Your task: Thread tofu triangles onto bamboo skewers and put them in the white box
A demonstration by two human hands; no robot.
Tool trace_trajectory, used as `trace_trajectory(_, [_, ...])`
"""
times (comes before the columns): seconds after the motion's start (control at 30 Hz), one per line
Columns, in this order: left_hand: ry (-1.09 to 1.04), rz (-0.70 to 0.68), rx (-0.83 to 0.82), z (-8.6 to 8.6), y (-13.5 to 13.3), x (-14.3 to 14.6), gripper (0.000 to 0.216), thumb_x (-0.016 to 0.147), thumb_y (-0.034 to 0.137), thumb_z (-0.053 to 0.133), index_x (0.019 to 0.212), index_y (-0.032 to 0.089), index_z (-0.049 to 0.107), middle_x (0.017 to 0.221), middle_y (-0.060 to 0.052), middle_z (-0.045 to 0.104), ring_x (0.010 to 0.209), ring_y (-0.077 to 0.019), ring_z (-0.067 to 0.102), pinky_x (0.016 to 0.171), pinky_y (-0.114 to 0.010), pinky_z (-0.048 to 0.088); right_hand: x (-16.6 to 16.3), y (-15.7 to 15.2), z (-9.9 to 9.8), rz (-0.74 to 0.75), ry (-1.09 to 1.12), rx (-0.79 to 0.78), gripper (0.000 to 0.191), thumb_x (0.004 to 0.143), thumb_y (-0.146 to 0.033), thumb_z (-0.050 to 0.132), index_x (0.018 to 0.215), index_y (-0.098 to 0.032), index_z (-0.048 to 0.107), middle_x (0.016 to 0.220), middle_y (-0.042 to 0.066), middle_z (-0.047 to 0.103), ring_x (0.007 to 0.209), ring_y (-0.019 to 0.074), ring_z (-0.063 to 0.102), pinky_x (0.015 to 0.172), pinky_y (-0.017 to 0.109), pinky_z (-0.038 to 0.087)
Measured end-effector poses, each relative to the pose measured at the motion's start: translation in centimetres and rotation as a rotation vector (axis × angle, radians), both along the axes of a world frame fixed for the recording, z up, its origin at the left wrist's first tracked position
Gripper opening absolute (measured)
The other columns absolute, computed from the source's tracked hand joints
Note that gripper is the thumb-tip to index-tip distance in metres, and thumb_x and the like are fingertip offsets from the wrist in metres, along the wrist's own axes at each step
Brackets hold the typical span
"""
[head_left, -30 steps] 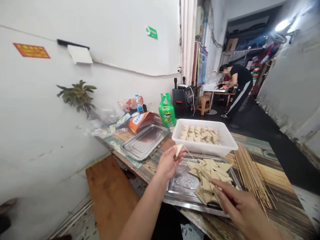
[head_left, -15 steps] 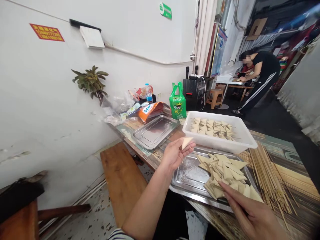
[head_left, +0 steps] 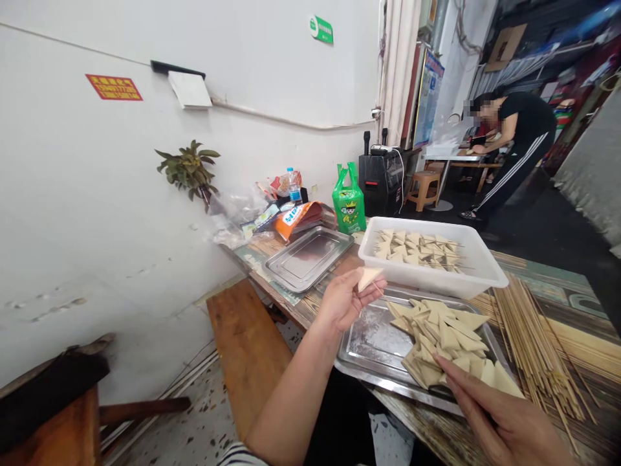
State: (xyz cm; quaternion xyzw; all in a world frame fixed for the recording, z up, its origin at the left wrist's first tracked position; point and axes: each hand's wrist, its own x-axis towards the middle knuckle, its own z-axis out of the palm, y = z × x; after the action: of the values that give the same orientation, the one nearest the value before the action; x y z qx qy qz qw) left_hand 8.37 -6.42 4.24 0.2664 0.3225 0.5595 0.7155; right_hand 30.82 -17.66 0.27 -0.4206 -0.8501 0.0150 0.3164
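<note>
My left hand (head_left: 347,299) is raised over the table's near edge, its fingers pinched on a pale tofu triangle (head_left: 367,277) threaded on a thin skewer. Below it a steel tray (head_left: 369,343) holds a heap of loose tofu triangles (head_left: 441,330). My right hand (head_left: 504,421) reaches in from the lower right, fingers stretched and together, touching the near edge of the heap. Behind the tray a white plastic tub (head_left: 436,275) holds several skewered triangles.
A bundle of bamboo skewers (head_left: 533,336) lies right of the tray. An empty steel tray (head_left: 308,259), a green bag (head_left: 349,207), packets and a bottle sit at the table's far left. A wooden bench (head_left: 247,349) runs along the wall. A person (head_left: 514,139) bends over a far table.
The view has swung left and down. My left hand still holds the triangle near the tub; my right hand has stayed at the near edge of the tofu heap.
</note>
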Motion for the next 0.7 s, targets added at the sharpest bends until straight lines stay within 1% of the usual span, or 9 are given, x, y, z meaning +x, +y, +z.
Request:
trace_trajectory(0.2, [-0.003,0.003,-0.025,0.6,-0.2,0.1,0.023,0.083,0.02,0.048,0.089,0.002,0.061,0.082,-0.017,0.068,0.072,-0.0177,0.066,0.064,-0.026,0.053,0.1,-0.3,0.3,0.021,0.003,0.022,0.046,0.083,-0.019,0.049,0.128,-0.019,0.045,0.107,0.004,0.065,0.091,0.0174,0.064,0.076,0.02,0.053])
trace_trajectory(0.43, [0.018,-0.036,-0.004,0.7,-0.3,0.1,0.026,0.083,0.022,0.048,0.089,0.003,0.064,0.078,-0.016,0.068,0.07,-0.0167,0.065,0.064,-0.025,0.053,-0.1,-0.4,1.0,0.012,-0.021,0.076,0.039,0.085,-0.018,0.044,0.123,-0.015,0.049,0.103,0.007,0.068,0.086,0.0164,0.065,0.07,0.016,0.054])
trace_trajectory(0.57, [0.058,-0.045,0.012,0.8,-0.3,0.1,0.024,0.082,0.022,0.049,0.09,0.004,0.064,0.079,-0.015,0.068,0.07,-0.0172,0.066,0.062,-0.025,0.053,-0.2,-0.4,1.2,0.01,-0.01,0.069,0.038,0.084,-0.017,0.045,0.122,-0.015,0.05,0.1,0.006,0.069,0.084,0.0155,0.066,0.07,0.015,0.053])
trace_trajectory(0.7, [0.095,-0.065,0.003,1.1,-0.4,0.2,0.023,0.081,0.021,0.051,0.092,0.006,0.064,0.08,-0.015,0.068,0.072,-0.0188,0.066,0.061,-0.025,0.053,-0.2,-0.5,1.2,0.016,-0.015,0.066,0.043,0.083,-0.016,0.048,0.126,-0.015,0.048,0.103,0.006,0.067,0.085,0.0159,0.066,0.071,0.016,0.053])
